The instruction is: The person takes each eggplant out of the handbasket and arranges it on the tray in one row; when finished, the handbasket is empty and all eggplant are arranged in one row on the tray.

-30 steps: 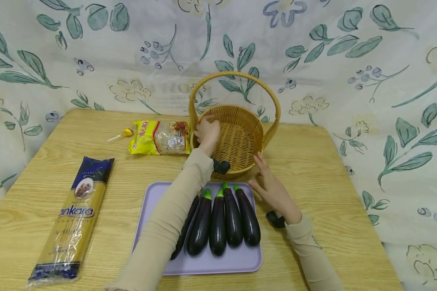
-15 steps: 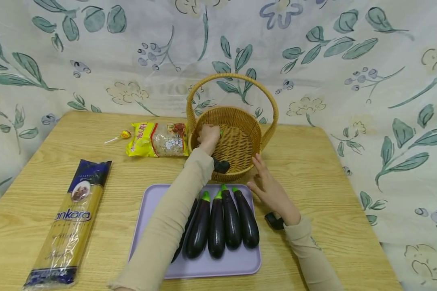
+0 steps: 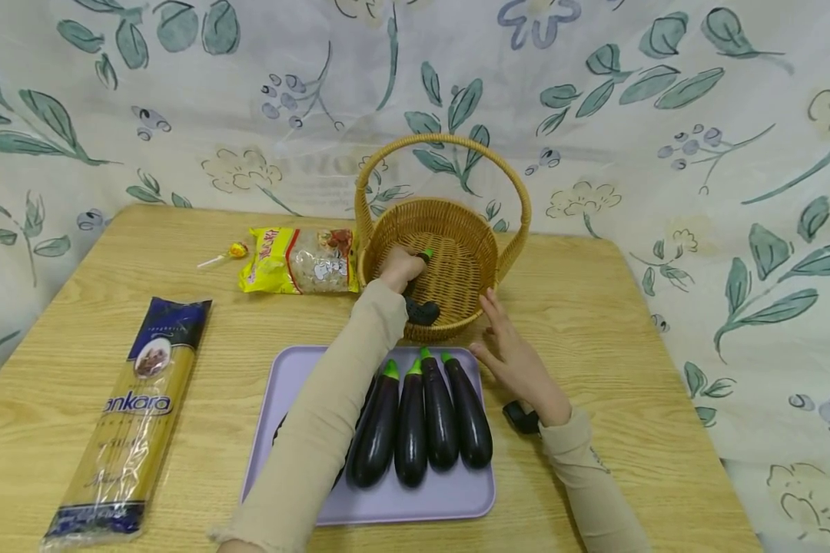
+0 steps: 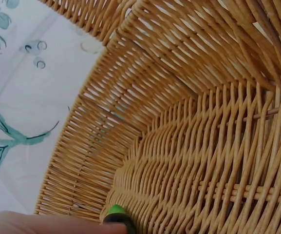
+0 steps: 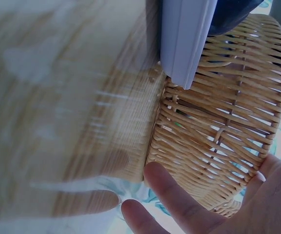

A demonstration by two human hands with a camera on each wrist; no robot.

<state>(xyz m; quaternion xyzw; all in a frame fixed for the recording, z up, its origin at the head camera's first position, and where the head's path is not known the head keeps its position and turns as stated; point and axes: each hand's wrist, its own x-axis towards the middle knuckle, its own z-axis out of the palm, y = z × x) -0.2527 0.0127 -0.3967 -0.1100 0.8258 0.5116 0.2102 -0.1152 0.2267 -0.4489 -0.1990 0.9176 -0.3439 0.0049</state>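
Observation:
Inside the round wicker basket with its tall hoop handle, my left hand grips an eggplant. Only its green stem end and a dark bit of it show past the fingers; the rest is hidden by hand and wrist. The left wrist view has the same eggplant at the bottom edge, over the woven basket floor. My right hand touches the basket's right near side, fingers extended; in the right wrist view its fingers lie along the outer wall. Several more eggplants lie side by side on a lilac tray.
Left of the basket lies a yellow-ended clear food packet, close against it. A lollipop is beyond that. A long spaghetti pack lies at the table's left. Behind the wooden table hangs a floral cloth.
My left hand has moved lower and nearer inside the basket, and the eggplant's green stem now shows beside it. My right hand stays at the basket's side.

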